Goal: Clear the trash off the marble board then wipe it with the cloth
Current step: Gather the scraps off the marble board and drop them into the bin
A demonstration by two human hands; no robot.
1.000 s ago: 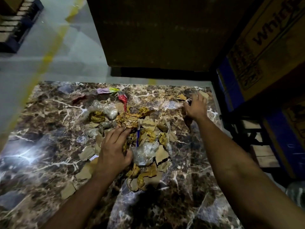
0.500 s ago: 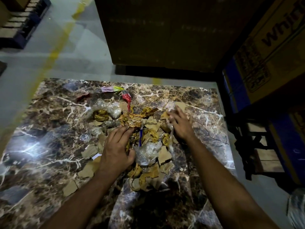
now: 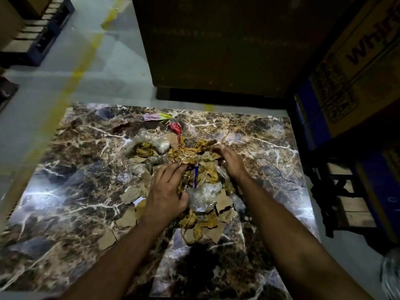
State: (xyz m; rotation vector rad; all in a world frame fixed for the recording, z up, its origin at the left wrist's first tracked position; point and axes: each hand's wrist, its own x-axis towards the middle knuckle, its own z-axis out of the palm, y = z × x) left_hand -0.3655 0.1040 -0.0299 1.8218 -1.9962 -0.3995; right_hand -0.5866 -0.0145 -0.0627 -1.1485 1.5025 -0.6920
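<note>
1. Left of the left hand (image 3: 165, 197), torn cardboard scraps (image 3: 132, 193) lie flat and loose on the marble board (image 3: 65, 169). They look light and stiff, so they should slide easily and are best swept inward.
2. The left hand rests palm-down on the trash pile (image 3: 194, 169), fingers straight and spread, gripping nothing.
3. Between the hands sit crumpled yellow-brown paper, a blue strip and a wad of clear plastic wrap (image 3: 204, 194). All seems soft and springy and likely to spill, so I would scoop from underneath at both flanks.
4. The right hand (image 3: 232, 162) lies against the pile's right side, fingers straight and angled inward, holding nothing.
5. Beyond both hands lie a red wrapper (image 3: 176, 128) and a pink-green scrap (image 3: 158, 116).
6. The board is glossy and probably slick. Right of the right hand stand stacked cartons (image 3: 357, 61). No cloth is visible.
</note>
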